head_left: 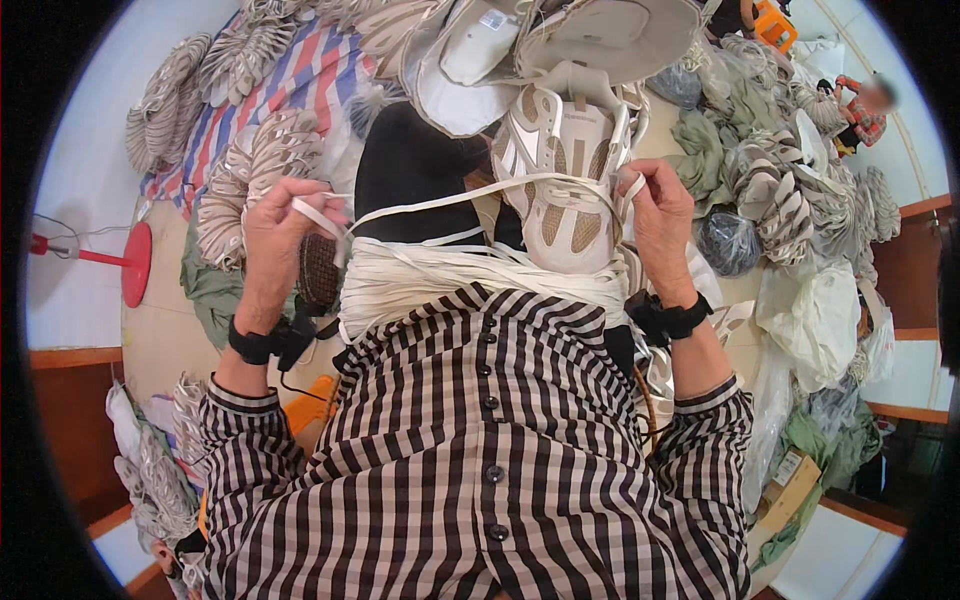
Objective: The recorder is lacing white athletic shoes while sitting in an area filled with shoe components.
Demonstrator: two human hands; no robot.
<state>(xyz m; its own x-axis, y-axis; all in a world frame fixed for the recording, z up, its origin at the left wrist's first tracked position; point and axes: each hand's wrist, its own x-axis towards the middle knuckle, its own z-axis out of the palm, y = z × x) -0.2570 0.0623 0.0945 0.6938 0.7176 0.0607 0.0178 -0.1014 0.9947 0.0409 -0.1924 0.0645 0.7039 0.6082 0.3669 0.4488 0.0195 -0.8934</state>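
A white and beige shoe upper [560, 140] with tan mesh panels lies over my lap, toe toward me. One white shoelace [430, 204] stretches across the upper and over my black-clad leg. Its left part runs to my left hand [290, 215], whose fingers are closed on it. On the other side, my right hand [660, 215] pinches the lace beside the upper's right edge. A thick bundle of white shoelaces [470, 285] lies across my lap below both hands.
Stacked shoe uppers [255, 175] lie to the left on a striped sheet [235, 130]. More uppers [610, 40] are ahead of me. Plastic bags [815, 325] and green cloth [705, 145] are at the right. A red round stand [138, 265] is far left; another person [865, 110] sits far right.
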